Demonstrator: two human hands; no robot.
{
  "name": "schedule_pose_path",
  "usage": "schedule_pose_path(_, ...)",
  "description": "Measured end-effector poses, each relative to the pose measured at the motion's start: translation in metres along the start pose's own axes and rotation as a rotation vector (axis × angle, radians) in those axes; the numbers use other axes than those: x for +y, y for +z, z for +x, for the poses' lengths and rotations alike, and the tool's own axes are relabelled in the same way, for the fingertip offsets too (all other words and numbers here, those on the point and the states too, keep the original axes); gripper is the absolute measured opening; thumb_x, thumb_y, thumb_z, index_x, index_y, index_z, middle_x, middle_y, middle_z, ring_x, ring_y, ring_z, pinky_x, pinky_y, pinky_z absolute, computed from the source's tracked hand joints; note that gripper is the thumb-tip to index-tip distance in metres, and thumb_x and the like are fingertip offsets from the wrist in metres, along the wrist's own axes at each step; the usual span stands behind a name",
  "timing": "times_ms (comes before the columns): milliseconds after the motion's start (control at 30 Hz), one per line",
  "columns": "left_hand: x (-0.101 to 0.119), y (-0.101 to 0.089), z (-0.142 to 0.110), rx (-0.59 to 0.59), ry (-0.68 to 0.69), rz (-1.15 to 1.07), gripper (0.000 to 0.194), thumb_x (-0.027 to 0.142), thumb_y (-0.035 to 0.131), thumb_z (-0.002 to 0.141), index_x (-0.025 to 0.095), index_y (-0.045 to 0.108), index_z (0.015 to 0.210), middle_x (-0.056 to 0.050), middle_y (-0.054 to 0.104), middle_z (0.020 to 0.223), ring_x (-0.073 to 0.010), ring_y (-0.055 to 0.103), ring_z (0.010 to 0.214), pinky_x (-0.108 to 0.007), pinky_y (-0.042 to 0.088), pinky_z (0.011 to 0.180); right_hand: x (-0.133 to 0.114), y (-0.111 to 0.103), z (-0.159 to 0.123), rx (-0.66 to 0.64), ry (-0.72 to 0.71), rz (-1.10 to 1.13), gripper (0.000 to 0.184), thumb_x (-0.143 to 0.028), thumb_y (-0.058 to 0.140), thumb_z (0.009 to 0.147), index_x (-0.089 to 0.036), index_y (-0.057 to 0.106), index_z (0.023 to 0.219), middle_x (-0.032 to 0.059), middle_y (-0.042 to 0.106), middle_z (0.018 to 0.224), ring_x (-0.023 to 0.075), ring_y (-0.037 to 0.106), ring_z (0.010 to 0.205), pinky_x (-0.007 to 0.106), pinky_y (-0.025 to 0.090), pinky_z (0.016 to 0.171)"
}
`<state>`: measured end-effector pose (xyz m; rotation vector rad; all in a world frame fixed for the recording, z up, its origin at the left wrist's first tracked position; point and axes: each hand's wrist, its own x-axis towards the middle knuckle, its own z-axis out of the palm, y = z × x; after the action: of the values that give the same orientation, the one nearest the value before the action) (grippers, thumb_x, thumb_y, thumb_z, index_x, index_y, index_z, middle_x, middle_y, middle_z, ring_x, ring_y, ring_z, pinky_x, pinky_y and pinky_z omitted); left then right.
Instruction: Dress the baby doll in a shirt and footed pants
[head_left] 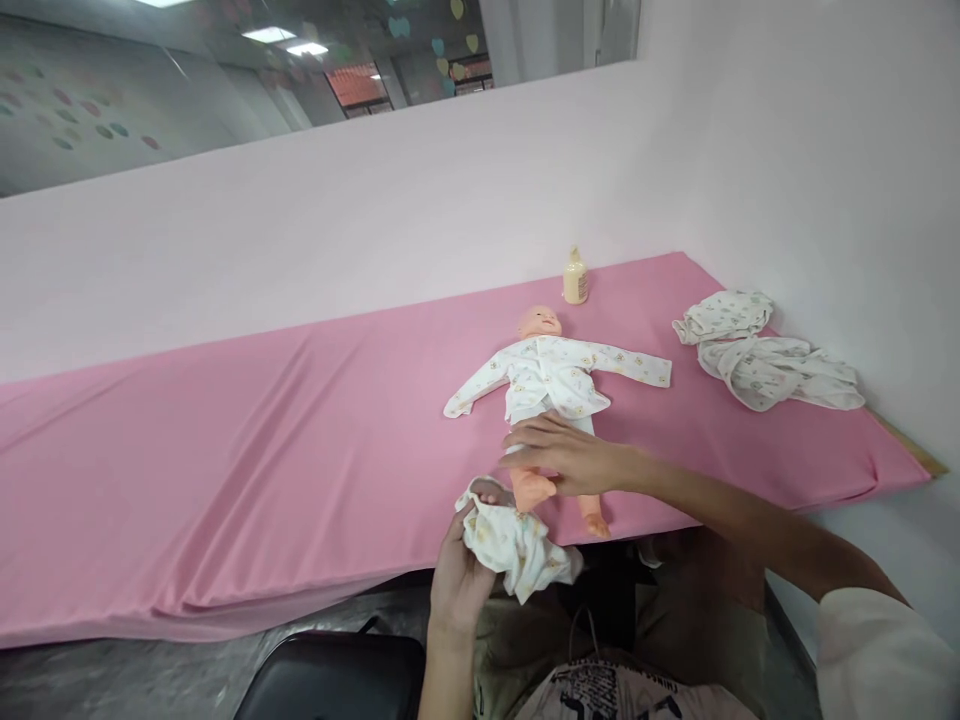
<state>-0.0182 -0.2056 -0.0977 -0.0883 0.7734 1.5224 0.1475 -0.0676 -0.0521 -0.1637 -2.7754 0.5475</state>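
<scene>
A baby doll (pixel 540 322) lies on its back, wearing a white printed long-sleeved top (pixel 551 375) with its sleeves spread out. Something white shows around its hips, and its lower legs are bare. My right hand (pixel 566 455) reaches across the doll's thighs, fingers curved over the leg (pixel 529 488) on the left side, which it grips. The doll's other foot (pixel 596 524) rests near the table's front edge. Below, my left hand (pixel 465 570) holds a bunched white printed baby garment (pixel 517 545), its opening around the fingers close to the gripped foot.
A cream pump bottle (pixel 575 278) stands behind the doll's head, near the wall. Crumpled printed baby clothes (pixel 776 365) lie at the right end of the pink-covered table (pixel 300 470). A black chair (pixel 334 675) is at the lower left. White walls border the back and right.
</scene>
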Motion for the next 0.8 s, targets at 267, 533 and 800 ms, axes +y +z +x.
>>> schedule_pose_path(267,-0.030,0.011,-0.022,-0.061,-0.076,-0.062,0.029,0.018,0.044,0.094,0.017,0.064,0.115,-0.007,0.073,0.094,-0.0182,0.069,0.091,-0.033,0.051,0.091,0.000,0.016,-0.005,0.039,-0.019,-0.201,0.055,-0.011,0.050,0.085,-0.020,0.044,0.138,0.0133,0.046,0.140,0.0274,0.039,0.128,0.045,0.029,0.104)
schedule_pose_path(533,-0.038,0.005,-0.032,-0.013,-0.070,-0.088,0.023,0.020,0.051,0.091,0.017,0.069,0.105,-0.008,0.073,0.100,-0.0220,0.068,0.099,-0.036,0.049,0.095,-0.010,0.028,-0.010,-0.044,0.011,-0.136,0.068,-0.002,0.052,0.077,-0.022,0.040,0.141,0.0126,0.030,0.153,0.0295,0.026,0.139,0.048,0.027,0.110)
schedule_pose_path(800,-0.048,0.010,-0.024,0.044,-0.038,-0.056,0.030,0.021,0.054,0.091,0.019,0.062,0.119,-0.006,0.070,0.109,-0.0205,0.065,0.105,-0.033,0.048,0.096,-0.021,0.031,-0.015,-0.140,0.125,0.092,0.068,-0.003,0.055,0.074,-0.011,0.041,0.141,0.0177,0.027,0.153,0.0282,0.014,0.144,0.048,0.019,0.114)
